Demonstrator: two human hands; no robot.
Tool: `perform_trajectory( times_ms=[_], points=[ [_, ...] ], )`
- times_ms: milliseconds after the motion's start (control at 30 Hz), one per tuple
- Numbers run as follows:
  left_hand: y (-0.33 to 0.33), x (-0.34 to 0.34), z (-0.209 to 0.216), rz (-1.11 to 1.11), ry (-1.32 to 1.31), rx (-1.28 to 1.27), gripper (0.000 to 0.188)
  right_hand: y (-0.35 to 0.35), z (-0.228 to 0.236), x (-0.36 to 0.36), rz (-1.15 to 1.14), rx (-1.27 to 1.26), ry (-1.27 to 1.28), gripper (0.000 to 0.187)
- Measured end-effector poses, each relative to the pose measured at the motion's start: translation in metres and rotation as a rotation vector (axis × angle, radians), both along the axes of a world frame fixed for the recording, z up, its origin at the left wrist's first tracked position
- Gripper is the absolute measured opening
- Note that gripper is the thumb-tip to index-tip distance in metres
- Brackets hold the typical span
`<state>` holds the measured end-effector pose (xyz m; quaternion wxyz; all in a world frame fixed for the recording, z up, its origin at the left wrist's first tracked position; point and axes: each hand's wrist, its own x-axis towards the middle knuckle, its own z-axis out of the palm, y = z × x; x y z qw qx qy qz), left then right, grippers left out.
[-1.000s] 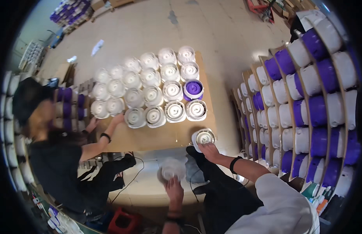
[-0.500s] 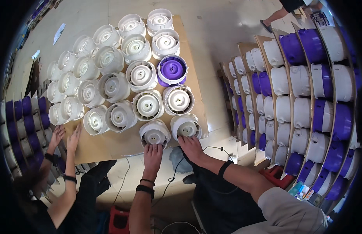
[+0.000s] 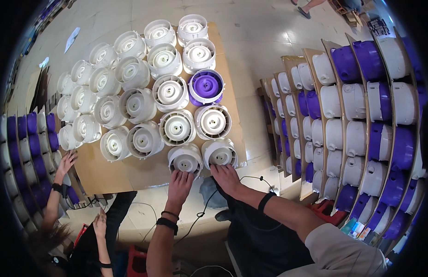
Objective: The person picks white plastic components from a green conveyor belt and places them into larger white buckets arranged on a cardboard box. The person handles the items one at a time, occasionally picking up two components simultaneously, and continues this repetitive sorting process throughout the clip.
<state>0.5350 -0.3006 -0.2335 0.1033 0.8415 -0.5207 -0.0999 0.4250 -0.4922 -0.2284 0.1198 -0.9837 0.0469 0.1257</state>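
Two white round plastic housings with ringed centres, like fan housings, stand side by side at the near right edge of the cardboard sheet point(image 3: 96, 175). My left hand point(image 3: 180, 185) has its fingers hooked over the near rim of the left white housing point(image 3: 185, 153). In the same way, my right hand point(image 3: 225, 176) grips the near rim of the right white housing point(image 3: 220, 147). The fingertips are hidden inside the rims. Behind them stand rows of similar white housings point(image 3: 177, 128), with one purple-centred housing point(image 3: 206, 87) on the right side.
Cardboard-layered stacks of white and purple housings point(image 3: 355, 101) rise on the right. Another such stack point(image 3: 27, 152) is at the left. A co-worker's hand point(image 3: 67, 161) is near the sheet's left corner. Black cables point(image 3: 201, 214) and a red plastic object point(image 3: 138, 261) lie below.
The view has shifted slightly. My hands stay on the same two housings. The co-worker's one hand has dropped away from the cardboard; the passer-by at the top has moved mostly out of view.
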Motion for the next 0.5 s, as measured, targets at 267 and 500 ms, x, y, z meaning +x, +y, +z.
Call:
perform_trajectory(
  times_ms=[267,500],
  points=[
    [-0.005,-0.005,0.019,0.094,0.01,0.097,0.027,-0.012,0.018,0.014,-0.171,0.208,0.017,0.019],
    [0.016,-0.066,0.148,0.83,0.258,-0.241,0.058,-0.041,0.007,-0.01,-0.077,0.347,-0.091,0.044]
  ],
)
